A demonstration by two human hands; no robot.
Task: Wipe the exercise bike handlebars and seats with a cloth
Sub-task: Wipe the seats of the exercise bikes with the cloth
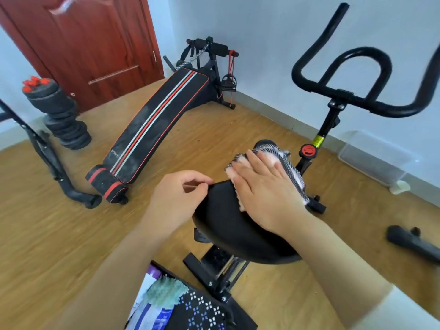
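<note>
One view is given, from the head, looking forward and down. The black padded bike seat [228, 225] is seen close, just under the fingers [252, 167].

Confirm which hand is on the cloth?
The right hand, pressed flat on the cloth atop the seat. The left hand only pinches the seat's edge, bare.

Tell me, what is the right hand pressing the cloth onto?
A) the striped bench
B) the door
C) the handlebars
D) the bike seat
D: the right hand lies flat on the cloth, which is spread over the front of the black seat; the left hand grips the seat's edge, and the handlebars stand untouched beyond.
</note>
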